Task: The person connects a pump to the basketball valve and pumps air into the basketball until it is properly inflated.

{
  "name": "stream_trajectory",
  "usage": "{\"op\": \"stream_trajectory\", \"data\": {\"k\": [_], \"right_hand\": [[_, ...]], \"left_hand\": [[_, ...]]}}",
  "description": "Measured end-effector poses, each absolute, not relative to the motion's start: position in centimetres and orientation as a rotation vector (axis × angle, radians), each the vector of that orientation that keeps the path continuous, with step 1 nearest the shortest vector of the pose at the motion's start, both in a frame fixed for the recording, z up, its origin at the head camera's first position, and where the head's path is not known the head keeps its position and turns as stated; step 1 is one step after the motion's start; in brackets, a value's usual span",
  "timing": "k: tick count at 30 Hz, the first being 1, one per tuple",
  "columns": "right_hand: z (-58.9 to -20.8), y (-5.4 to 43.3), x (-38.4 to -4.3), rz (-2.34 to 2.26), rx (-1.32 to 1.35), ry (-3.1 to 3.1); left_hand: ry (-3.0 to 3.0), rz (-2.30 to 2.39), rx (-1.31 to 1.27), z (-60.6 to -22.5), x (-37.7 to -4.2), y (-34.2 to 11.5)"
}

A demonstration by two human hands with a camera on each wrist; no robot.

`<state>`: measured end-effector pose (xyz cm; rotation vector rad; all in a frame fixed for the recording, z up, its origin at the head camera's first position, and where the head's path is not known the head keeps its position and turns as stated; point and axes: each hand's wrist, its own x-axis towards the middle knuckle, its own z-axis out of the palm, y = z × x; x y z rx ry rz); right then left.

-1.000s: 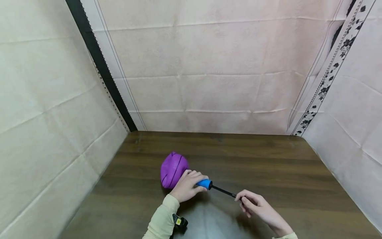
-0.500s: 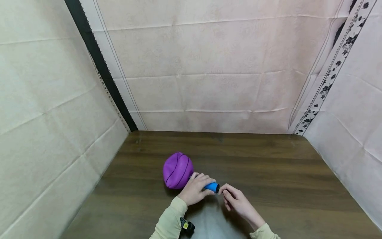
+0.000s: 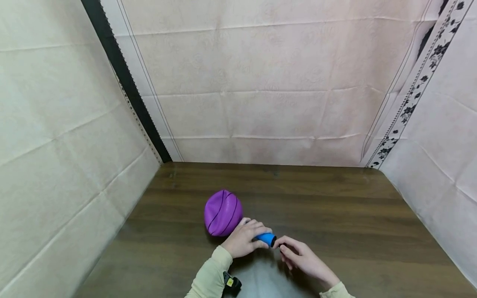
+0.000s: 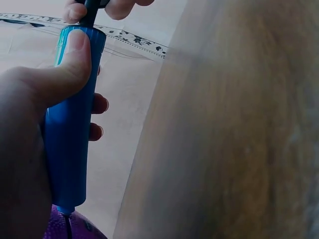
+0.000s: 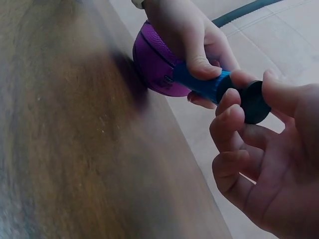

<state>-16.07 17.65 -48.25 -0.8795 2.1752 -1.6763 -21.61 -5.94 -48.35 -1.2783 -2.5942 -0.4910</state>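
Observation:
A blue hand pump (image 4: pixel 67 144) lies in my left hand (image 3: pixel 246 240), whose fingers and thumb wrap its barrel. Its narrow end meets a purple ball (image 3: pixel 222 213) with black seam lines; the ball's surface looks slightly dented. In the left wrist view, a thin black needle or stem runs from the pump's tip over the ball (image 4: pixel 75 226). My right hand (image 3: pixel 303 258) pinches the pump's black round handle (image 5: pixel 255 102) between thumb and fingers. The handle sits close to the barrel's end, with only a short bit of dark rod between them in the left wrist view.
Under the hands spreads a brown wood-grain table (image 3: pixel 316 198). Pale creased cloth (image 3: pixel 261 82) hangs behind it and on both sides, with a floral strip (image 3: pixel 413 95) at the right. A black wrist camera (image 3: pixel 232 284) is strapped to the left wrist.
A second ago the black rod stood far out of the barrel; my right hand has moved left and the rod has gone in. The ball and left hand have shifted slightly right.

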Motion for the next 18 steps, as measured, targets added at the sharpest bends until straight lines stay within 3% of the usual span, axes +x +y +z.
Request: {"op": "stream_trajectory", "data": {"k": [18], "right_hand": [[-47.3, 21.6, -15.3, -1.885, -1.013, 2.005]], "left_hand": [[-2.664, -0.533, -1.073, -46.5, -22.5, -8.5]]}}
